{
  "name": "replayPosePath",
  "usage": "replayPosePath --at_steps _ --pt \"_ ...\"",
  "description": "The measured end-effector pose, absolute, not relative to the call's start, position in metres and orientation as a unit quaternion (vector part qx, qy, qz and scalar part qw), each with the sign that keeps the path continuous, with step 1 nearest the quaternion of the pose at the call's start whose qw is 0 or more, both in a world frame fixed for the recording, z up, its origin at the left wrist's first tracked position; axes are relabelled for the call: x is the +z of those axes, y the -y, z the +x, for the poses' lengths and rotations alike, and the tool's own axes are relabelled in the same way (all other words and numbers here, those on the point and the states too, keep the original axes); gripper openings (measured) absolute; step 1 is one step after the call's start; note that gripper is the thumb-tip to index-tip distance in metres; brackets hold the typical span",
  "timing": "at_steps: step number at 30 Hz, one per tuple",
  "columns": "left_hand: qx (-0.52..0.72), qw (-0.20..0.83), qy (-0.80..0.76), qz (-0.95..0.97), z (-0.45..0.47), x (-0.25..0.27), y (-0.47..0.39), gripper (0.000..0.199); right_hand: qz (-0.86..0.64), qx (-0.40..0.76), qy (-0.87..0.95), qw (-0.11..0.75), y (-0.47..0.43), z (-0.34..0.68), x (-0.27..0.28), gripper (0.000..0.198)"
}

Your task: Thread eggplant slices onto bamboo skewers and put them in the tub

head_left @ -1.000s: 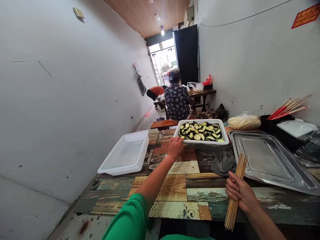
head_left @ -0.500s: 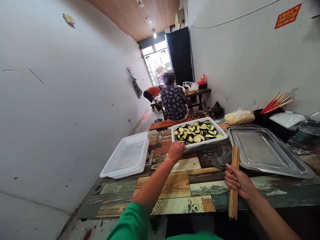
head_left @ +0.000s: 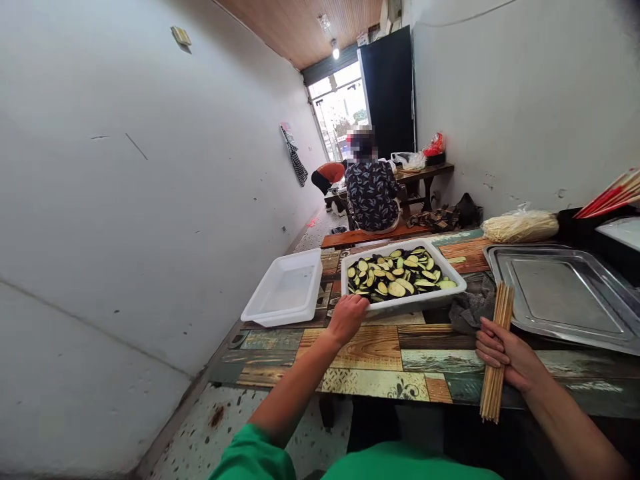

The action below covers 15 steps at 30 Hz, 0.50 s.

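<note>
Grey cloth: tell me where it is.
In the head view, the grey cloth lies right of centre on the table, between the eggplant tub and the metal tray, beyond the right hand.

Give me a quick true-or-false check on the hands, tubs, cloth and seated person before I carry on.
1. The right hand holds a bundle of sticks. True.
2. A grey cloth lies between the tub of slices and the metal tray. True.
3. The left hand is on the metal tray. False: it is at the near rim of the tub of slices.
4. A second white tub stands left of the slices. True.
5. The slices lie in that second tub. False: they lie in the tub the left hand touches.
6. The seated person faces the camera. False: their back is to it.
</note>
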State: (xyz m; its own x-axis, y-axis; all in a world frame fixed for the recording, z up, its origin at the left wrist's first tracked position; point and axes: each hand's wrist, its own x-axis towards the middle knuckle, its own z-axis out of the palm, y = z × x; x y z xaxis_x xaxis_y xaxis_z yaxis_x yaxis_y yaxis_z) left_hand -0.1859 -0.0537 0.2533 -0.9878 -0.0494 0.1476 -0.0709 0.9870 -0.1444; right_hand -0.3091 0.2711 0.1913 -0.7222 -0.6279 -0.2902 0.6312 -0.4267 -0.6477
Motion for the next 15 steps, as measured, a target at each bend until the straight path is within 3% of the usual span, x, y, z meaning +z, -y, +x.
replayPosePath --at_steps 4,8,12,15 --pt "0.074 0.066 0.994 0.046 -0.156 0.259 0.066 0.013 -0.002 -0.831 -0.394 0.393 -0.273 -0.309 0.194 0.051" --pt "0.066 0.067 0.994 0.047 -0.129 0.264 0.078 0.011 0.015 -0.839 -0.401 0.369 -0.273 -0.305 0.201 0.037" --pt "0.058 0.074 0.995 0.045 -0.112 0.263 0.089 0.011 0.024 -0.742 -0.528 0.412 -0.265 -0.309 0.212 0.013" --pt "0.036 0.085 0.995 0.037 -0.102 0.261 0.096 0.009 0.026 -0.665 -0.625 0.407 -0.251 -0.327 0.223 0.014"
